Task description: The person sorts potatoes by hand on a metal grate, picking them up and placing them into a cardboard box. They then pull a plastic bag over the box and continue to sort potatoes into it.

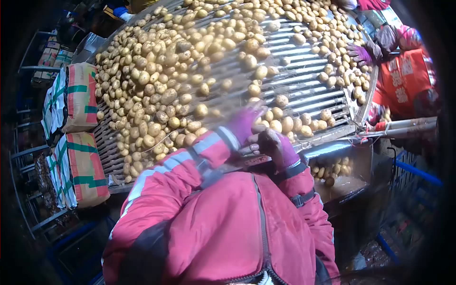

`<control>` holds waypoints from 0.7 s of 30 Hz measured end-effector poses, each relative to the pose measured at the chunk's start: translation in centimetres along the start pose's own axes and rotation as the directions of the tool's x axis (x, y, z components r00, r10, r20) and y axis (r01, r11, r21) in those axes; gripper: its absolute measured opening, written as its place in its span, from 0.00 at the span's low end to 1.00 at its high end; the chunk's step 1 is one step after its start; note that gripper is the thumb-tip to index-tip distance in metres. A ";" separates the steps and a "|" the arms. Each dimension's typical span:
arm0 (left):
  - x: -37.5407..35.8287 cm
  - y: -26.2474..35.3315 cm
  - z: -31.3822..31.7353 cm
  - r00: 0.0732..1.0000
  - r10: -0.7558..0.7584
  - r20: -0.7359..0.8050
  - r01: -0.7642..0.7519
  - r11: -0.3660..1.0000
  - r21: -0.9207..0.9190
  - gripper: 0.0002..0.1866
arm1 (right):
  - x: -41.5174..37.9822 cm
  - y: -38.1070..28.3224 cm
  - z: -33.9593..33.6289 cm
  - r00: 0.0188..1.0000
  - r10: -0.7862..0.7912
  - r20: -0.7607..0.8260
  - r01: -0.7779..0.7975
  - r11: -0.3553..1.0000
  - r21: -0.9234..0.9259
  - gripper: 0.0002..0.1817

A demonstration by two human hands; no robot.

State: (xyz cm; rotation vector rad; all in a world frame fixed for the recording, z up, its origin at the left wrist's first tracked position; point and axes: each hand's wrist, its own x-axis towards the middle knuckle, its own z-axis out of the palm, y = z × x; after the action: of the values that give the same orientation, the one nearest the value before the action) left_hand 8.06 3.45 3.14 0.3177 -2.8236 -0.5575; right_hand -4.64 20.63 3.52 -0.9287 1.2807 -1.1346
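Observation:
Potatoes (154, 90) lie on a slatted metal table (304, 73). My left hand (244, 124), in a purple glove, is over the table's near edge, smeared by motion; what its fingers do cannot be told. Beside it on the right, my right hand (281, 149), also gloved in purple, has its fingers curled in towards the left hand. Whatever those fingers hold, if anything, is hidden. Several potatoes (287, 124) rest just beyond both hands along the near rail.
Filled sacks (85, 168) stand at the left edge. A metal chute (342, 183) with potatoes is at the lower right. Another person's gloved hand (362, 54) reaches in from the right, near a red bag (403, 80). A pole (403, 124) juts out at the right.

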 end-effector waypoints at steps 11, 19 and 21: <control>0.7 -22.6 -6.4 0.736 -0.589 -0.335 0.676 0.671 0.305 0.41 | 2.3 1.2 0.4 0.987 0.156 -0.048 -0.147 0.977 0.154 0.31; 11.3 -19.9 -5.0 0.848 -0.530 0.009 0.511 0.821 0.254 0.33 | 4.2 4.4 -0.1 0.953 0.301 0.029 -0.281 0.846 0.453 0.28; 11.0 -16.2 -3.7 0.942 -0.305 0.142 0.240 0.906 0.349 0.27 | 5.1 0.5 1.2 0.912 0.409 0.038 -0.281 0.555 0.783 0.29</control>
State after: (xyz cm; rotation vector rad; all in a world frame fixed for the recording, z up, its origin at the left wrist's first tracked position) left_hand 1.33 -15.34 2.22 0.7743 -3.0810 -0.1689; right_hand -3.64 15.65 1.92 0.0833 0.8643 -1.2734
